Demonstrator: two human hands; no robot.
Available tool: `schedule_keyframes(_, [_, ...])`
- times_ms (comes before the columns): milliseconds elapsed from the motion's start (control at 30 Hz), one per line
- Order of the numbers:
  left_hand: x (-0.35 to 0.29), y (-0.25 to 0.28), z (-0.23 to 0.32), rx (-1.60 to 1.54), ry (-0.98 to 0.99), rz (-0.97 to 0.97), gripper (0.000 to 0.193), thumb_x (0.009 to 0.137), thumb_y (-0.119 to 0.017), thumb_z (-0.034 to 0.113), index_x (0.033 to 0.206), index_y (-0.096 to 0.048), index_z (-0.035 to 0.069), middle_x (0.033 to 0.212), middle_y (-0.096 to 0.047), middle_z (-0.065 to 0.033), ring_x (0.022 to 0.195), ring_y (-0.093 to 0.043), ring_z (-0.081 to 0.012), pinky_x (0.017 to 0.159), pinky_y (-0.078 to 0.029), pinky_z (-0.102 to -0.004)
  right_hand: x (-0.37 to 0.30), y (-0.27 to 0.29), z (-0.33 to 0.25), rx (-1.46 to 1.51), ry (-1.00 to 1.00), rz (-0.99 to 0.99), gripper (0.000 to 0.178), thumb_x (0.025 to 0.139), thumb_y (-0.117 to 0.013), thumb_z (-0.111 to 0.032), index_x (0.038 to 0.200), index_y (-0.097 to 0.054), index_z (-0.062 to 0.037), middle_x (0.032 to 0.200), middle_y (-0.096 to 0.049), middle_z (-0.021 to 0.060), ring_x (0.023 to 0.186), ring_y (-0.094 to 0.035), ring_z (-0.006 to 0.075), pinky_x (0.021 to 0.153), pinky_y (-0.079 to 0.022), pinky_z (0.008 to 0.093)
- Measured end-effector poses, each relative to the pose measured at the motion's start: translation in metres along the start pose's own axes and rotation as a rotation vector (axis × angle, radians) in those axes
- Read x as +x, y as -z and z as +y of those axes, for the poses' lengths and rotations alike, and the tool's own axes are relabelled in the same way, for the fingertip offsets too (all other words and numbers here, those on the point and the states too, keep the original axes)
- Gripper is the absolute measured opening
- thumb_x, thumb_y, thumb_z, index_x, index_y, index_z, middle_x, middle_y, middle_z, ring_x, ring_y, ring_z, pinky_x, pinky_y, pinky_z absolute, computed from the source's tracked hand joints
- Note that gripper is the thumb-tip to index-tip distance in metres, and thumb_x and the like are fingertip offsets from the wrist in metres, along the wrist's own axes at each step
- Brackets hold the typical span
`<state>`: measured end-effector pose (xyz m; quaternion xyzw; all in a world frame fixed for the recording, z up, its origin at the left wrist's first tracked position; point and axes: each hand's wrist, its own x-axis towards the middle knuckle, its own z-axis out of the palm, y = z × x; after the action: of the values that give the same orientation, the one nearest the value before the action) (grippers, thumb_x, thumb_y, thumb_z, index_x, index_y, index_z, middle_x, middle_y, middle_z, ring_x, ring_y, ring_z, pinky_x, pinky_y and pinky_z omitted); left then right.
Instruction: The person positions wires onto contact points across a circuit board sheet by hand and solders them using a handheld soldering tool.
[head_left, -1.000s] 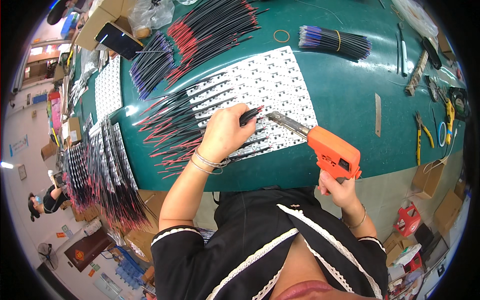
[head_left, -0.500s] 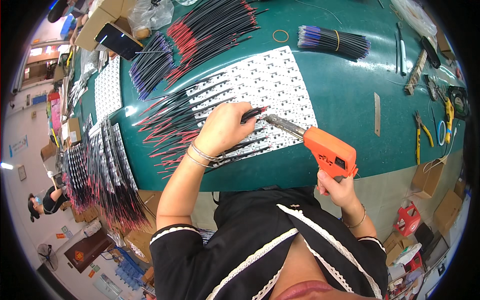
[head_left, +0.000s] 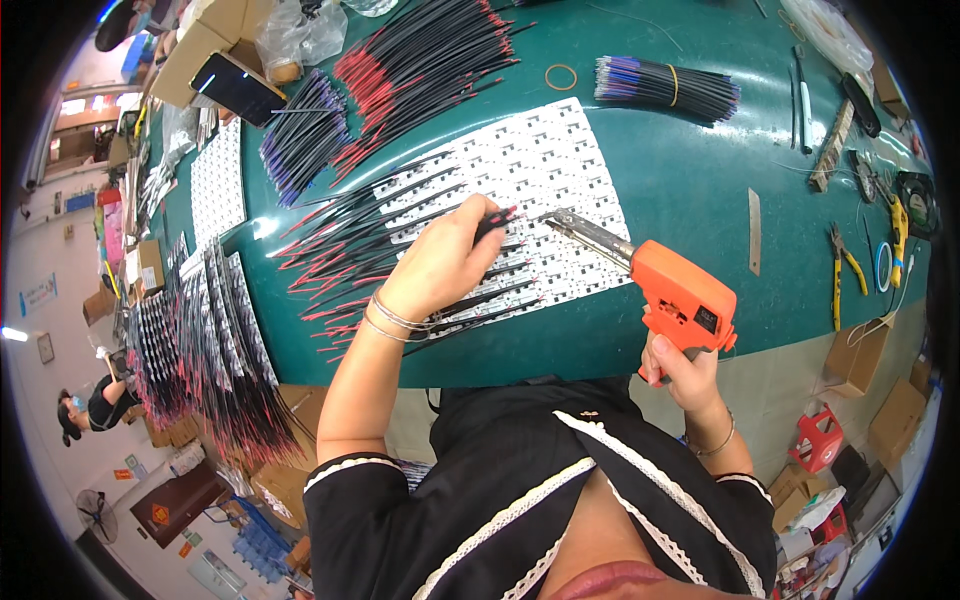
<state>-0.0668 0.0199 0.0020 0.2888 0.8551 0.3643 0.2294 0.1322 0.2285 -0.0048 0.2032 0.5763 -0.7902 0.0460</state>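
Note:
My left hand (head_left: 450,252) is closed around several short black wires (head_left: 490,224) with red tips, over a white sheet of small circuit boards (head_left: 575,170). My right hand (head_left: 682,368) grips an orange soldering gun (head_left: 685,292) by its handle. The gun's metal tip (head_left: 553,218) points left over the sheet, a short gap from the wire ends in my left fingers. Rows of black and red wires (head_left: 335,245) lie across the sheet's left part and stick out past its edge. My left hand and forearm hide some of them.
Behind the sheet lie a pile of red-tipped wires (head_left: 430,70), a purple-tipped pile (head_left: 300,145) and a banded bundle (head_left: 665,88). A phone (head_left: 238,88) leans at the far left. Wired sheets (head_left: 225,340) hang over the left table edge. Pliers (head_left: 838,275) and a steel ruler (head_left: 754,232) lie right.
The soldering gun has moved right and slightly nearer to me, its tip away from the wire ends. My left hand has shifted a little left, still holding wires.

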Motion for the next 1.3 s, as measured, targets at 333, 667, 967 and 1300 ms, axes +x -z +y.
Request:
schedule_keyframes(333, [0.002, 0.003, 0.002, 0.06, 0.085, 0.105, 0.019, 0.072, -0.065, 0.012, 0.083, -0.058, -0.002, 0.071, -0.057, -0.0136, 0.061, -0.054, -0.0208, 0.059, -0.042, -0.0292, 0.008, -0.008, -0.004, -0.021, 0.028, -0.027, 0.029, 0.082, -0.051, -0.01, 0.105, -0.045, 0.0071, 0.054, -0.047, 0.0023, 0.04, -0.043, 0.0076, 0.037, -0.035, 0.0208])
schedule_keyframes(667, [0.004, -0.005, 0.0, 0.168, 0.073, 0.147, 0.018, 0.07, -0.065, 0.015, 0.074, -0.059, -0.001, 0.064, -0.057, -0.0145, 0.053, -0.053, -0.0224, 0.053, -0.043, -0.0311, 0.011, -0.012, -0.006, -0.063, -0.001, -0.025, 0.022, 0.084, -0.051, -0.011, 0.099, -0.048, 0.0049, 0.053, -0.047, 0.0015, 0.042, -0.044, 0.0071, 0.039, -0.036, 0.0202])
schedule_keyframes(967, [0.005, -0.005, 0.0, 0.2, 0.039, 0.145, 0.018, 0.07, -0.064, 0.015, 0.074, -0.058, -0.001, 0.066, -0.058, -0.0166, 0.059, -0.056, -0.0308, 0.056, -0.044, -0.0341, 0.014, -0.013, -0.005, -0.048, -0.038, -0.035, 0.016, 0.084, -0.053, -0.01, 0.096, -0.048, 0.0011, 0.057, -0.049, 0.0015, 0.043, -0.046, 0.0071, 0.04, -0.038, 0.0202])
schedule_keyframes(1300, [0.007, -0.005, 0.006, 0.25, 0.053, 0.128, 0.018, 0.07, -0.063, 0.015, 0.074, -0.057, -0.002, 0.065, -0.056, -0.0187, 0.06, -0.055, -0.0338, 0.056, -0.043, -0.0361, 0.012, -0.012, -0.006, -0.038, -0.02, -0.017, 0.016, 0.084, -0.051, -0.009, 0.094, -0.048, 0.0027, 0.052, -0.047, 0.0016, 0.041, -0.045, 0.0076, 0.039, -0.037, 0.0209])
